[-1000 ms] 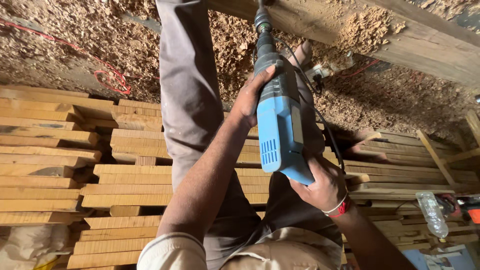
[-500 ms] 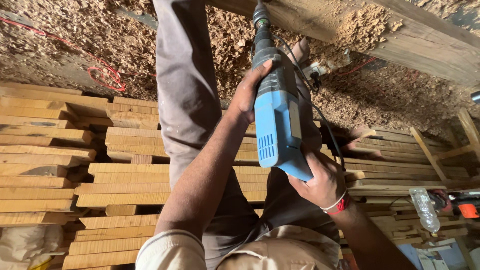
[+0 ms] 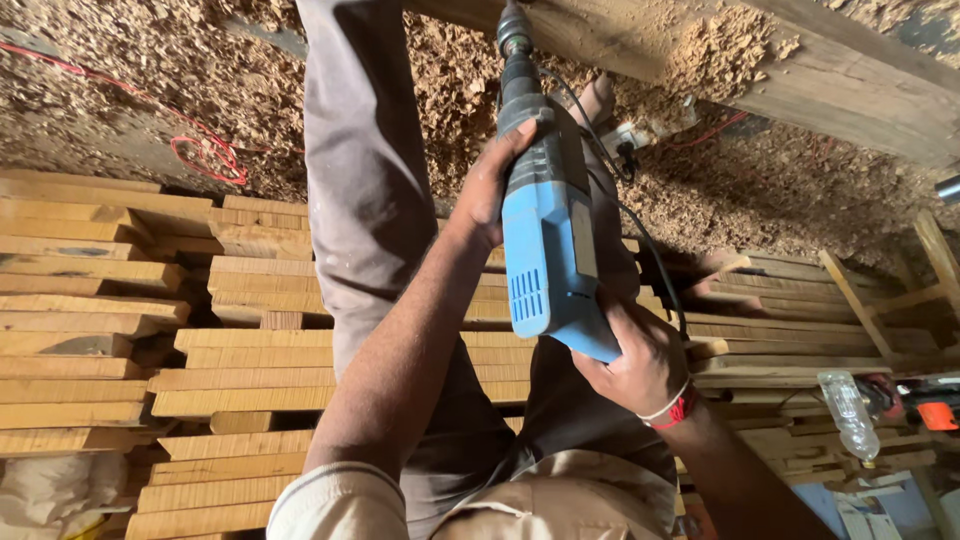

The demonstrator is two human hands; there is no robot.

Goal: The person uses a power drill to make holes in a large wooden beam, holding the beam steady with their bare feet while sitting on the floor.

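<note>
A blue and grey power drill (image 3: 548, 250) points away from me, its chuck against a thick wooden beam (image 3: 800, 70) that lies across the top right. My left hand (image 3: 490, 185) wraps the grey front part of the drill. My right hand (image 3: 640, 365) grips the rear handle; a red and white band circles that wrist. The drill's black cord (image 3: 650, 250) runs off to the right. My leg in grey trousers (image 3: 365, 180) stretches forward on the left of the drill, and a bare foot (image 3: 598, 100) shows by the beam.
Sawdust and shavings (image 3: 150, 90) cover the floor, with a red wire (image 3: 205, 155) lying in them. Stacks of sawn planks (image 3: 110, 320) lie below me on both sides. A clear plastic bottle (image 3: 848, 410) and an orange tool (image 3: 930, 410) sit at the right.
The drill and both hands have stayed in the same grip against the beam; only the view has shifted slightly.
</note>
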